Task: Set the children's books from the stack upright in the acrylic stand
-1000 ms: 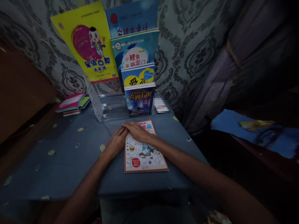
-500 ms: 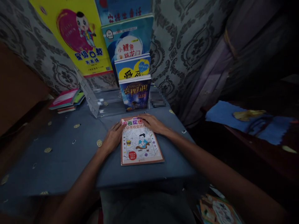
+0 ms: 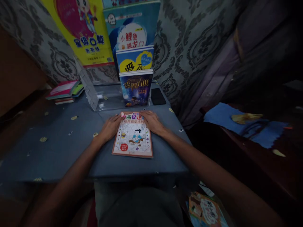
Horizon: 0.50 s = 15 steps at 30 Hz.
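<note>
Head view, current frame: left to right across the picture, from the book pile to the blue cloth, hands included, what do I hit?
Pile of books → left hand → flat book with a drawing → right hand → blue cloth.

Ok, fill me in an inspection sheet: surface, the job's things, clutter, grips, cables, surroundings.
Surface: grey-blue tablecloth, patterned.
Job's things: orange-edged book, flat, shut, cover up.
Clutter: booklets stacked at the left; clear stand bearing upright books; phone beside it.
Grips: left grip on the book's upper left edge, right grip on its upper right; both open.
Cables: nothing seen, though the right is dark.
Surroundings: patterned backdrop behind; curtain and blue cloth at the right.
</note>
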Available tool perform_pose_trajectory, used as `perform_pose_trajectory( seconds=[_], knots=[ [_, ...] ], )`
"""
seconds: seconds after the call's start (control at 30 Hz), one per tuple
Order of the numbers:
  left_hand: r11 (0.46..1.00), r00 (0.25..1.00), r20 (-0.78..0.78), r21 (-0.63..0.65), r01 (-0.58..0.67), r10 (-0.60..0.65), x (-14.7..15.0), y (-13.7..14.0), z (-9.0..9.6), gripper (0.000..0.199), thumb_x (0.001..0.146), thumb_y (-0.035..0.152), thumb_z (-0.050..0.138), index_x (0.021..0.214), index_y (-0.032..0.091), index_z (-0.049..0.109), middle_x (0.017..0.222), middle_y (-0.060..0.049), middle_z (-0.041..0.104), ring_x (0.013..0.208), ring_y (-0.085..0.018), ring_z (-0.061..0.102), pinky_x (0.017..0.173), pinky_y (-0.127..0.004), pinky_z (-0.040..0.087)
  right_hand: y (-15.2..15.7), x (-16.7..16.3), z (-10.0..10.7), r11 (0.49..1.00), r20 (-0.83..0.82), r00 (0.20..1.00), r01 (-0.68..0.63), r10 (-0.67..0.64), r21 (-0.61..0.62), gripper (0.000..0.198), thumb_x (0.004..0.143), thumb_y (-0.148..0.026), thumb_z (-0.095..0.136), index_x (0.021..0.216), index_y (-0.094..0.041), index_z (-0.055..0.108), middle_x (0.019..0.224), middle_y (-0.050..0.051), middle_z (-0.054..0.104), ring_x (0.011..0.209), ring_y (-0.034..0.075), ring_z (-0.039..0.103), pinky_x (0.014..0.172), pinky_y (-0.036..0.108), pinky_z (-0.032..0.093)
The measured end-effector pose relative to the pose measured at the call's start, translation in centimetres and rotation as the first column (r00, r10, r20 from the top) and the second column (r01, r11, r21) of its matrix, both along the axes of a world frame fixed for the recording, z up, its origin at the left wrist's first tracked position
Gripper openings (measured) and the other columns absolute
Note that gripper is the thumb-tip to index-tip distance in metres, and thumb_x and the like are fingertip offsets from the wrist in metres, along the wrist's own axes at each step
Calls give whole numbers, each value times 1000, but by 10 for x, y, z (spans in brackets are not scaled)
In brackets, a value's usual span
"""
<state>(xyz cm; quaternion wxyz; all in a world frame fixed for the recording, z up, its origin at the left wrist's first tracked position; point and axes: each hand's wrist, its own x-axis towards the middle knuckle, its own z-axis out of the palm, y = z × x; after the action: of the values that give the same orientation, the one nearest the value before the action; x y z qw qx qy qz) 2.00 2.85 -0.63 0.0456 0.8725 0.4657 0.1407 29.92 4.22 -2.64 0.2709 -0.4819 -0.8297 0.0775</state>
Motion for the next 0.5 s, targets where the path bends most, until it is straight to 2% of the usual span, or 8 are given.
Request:
perform_pose_trajectory(
  seconds=[0.1,0.17,0.27,0.37,0.43,0.5],
  knots=[
    [999,1000,-9,-43,-18,18,6,0,10,42,103,22,38,139,19,58,153,-12,55,143,-28,50,118,-45,42,-6,-4,1,999,74,996,42,-43,6,41,93,-11,48,128,-16,69,138,16,67,129,33,60,112,54,44],
    [997,999,-8,-64,-39,38,12,-2,14,42,101,17,38,137,21,59,148,-10,59,137,-27,56,114,-44,45,-11,-4,0,999,69,997,13,-15,32,38,95,-14,48,127,-15,69,138,17,67,131,34,59,114,56,42],
    [992,993,-29,-49,-113,112,23,-10,16,38,103,20,36,131,19,62,135,-13,67,124,-28,64,106,-44,50,-24,-1,-3,984,-2,986,-167,167,58,36,98,-21,49,128,-19,70,135,14,69,131,32,60,114,56,44],
    [985,983,-93,72,-155,161,33,-24,13,36,102,16,38,129,16,61,137,-17,64,124,-30,63,110,-51,44,-48,4,-2,916,-83,912,-396,401,70,34,100,-24,51,126,-25,71,132,9,72,128,28,63,110,54,50],
    [983,981,-120,126,-135,150,38,-38,11,35,99,12,41,128,14,60,138,-18,63,126,-31,61,113,-55,40,-66,9,2,868,-120,860,-492,497,69,31,100,-24,52,123,-26,73,128,7,74,125,27,65,107,53,53],
    [991,991,-105,116,-70,82,42,-55,10,32,100,13,42,125,14,62,133,-17,65,124,-29,62,113,-53,42,-81,13,7,835,-149,822,-548,550,59,28,100,-24,55,120,-26,74,124,7,76,122,26,66,103,51,56]
  ],
)
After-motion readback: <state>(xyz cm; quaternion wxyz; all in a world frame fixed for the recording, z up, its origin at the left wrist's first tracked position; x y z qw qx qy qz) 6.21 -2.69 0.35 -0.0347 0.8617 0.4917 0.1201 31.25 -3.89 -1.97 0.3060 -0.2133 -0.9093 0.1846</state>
